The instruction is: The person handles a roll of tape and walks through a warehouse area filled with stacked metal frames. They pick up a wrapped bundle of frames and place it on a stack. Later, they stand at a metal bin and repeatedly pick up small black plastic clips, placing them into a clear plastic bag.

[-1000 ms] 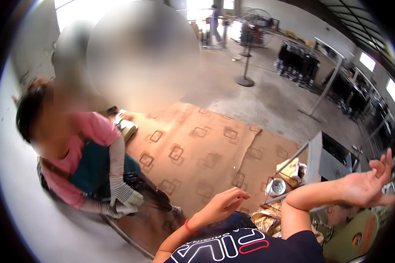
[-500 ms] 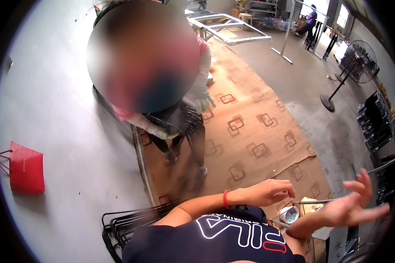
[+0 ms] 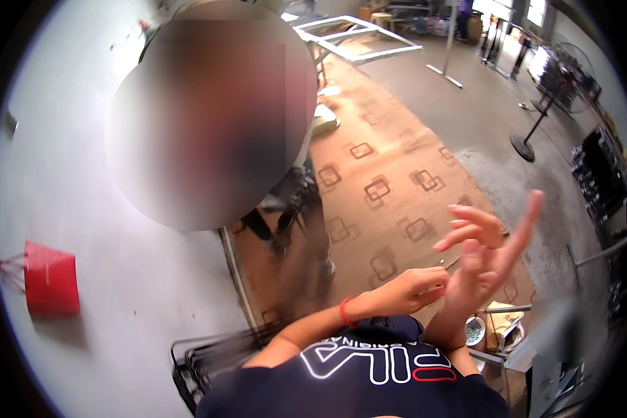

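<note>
Head view: right grip (image 3: 482, 261) spread, empty, white bowl (image 3: 474, 343) lower, near its wrist; left grip (image 3: 419, 288) curled, any hold unclear.

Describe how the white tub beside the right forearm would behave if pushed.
The white tub might spill if tipped, since its top is open and small greyish pieces show inside. Being round, it could roll once on its side.

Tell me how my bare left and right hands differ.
The bare left hand is loosely curled; the bare right hand has fingers spread. The left hand has a red beaded bracelet at its wrist; the right hand shows none. Both are ungloved.
</note>
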Demonstrator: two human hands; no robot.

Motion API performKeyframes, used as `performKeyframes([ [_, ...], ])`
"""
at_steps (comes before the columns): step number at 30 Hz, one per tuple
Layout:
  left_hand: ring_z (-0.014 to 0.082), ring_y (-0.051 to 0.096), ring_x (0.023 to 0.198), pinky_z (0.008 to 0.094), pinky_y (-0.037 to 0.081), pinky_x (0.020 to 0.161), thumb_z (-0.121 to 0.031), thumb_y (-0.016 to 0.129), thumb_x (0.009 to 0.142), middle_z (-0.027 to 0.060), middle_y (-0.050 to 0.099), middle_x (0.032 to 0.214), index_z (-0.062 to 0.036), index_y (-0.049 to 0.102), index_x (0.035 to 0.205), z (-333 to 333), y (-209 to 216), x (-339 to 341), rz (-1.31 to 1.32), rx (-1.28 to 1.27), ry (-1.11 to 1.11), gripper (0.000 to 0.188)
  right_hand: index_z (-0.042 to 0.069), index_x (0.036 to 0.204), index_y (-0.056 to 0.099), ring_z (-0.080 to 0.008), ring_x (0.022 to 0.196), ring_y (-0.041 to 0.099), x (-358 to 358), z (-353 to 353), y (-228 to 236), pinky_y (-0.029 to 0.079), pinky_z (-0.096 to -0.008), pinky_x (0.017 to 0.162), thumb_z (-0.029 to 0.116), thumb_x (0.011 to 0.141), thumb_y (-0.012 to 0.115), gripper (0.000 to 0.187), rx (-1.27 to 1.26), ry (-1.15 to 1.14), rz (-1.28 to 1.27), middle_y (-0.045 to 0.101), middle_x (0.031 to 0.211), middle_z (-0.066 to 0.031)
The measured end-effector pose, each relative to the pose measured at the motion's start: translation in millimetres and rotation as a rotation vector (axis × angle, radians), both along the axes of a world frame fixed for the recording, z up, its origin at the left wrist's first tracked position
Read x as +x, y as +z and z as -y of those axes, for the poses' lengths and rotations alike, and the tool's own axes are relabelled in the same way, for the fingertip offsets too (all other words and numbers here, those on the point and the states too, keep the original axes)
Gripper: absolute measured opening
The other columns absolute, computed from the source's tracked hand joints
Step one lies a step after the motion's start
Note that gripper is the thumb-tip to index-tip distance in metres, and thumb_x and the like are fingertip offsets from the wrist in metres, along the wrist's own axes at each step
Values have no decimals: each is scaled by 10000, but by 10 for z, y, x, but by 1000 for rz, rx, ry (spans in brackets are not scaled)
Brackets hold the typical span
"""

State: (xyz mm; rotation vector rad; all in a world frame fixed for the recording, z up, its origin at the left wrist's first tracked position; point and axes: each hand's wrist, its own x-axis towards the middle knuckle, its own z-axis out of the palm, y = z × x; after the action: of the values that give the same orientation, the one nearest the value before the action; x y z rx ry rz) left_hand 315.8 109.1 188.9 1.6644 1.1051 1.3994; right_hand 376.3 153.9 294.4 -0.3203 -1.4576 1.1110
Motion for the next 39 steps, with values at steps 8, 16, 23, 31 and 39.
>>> performKeyframes([
  [8,170,555,869,292,436,743,-31,509,793,152,574,913,-18,530,1006,466,-608,-436,-116,-598,143,215,45,1222,420,-285,797,567,101,-248,-1357,436,-343,749,126,808,519,433,546,397,995,592,830,-128],
  [16,138,557,886,256,440,758,-89,487,859,86,595,949,-27,511,1085,1552,-1326,-728,-94,-772,269,236,11,1143,499,-142,719,564,1446,-568,-654,461,-274,617,225,834,476,377,-35,184,942,616,884,-96],
  [23,269,560,827,319,449,717,-109,518,824,131,559,905,-22,520,1031,942,-948,-664,-434,-401,218,225,66,854,670,-123,854,618,1720,-404,-181,401,-277,832,227,891,235,465,327,1209,-421,657,878,-67],
  [31,196,570,890,291,442,769,-81,505,839,114,574,954,-36,512,1082,1022,-992,-521,-180,-477,109,247,-16,1100,533,-238,1005,537,1280,-439,-1327,396,-354,874,335,830,392,465,-288,593,993,569,1078,-150],
  [39,171,566,871,271,438,764,-51,494,834,108,589,953,-37,514,1085,982,-1035,-489,-168,-619,132,252,22,1152,491,-233,1068,492,1276,-60,-545,350,-446,902,328,794,479,471,40,642,652,578,1076,-138],
])
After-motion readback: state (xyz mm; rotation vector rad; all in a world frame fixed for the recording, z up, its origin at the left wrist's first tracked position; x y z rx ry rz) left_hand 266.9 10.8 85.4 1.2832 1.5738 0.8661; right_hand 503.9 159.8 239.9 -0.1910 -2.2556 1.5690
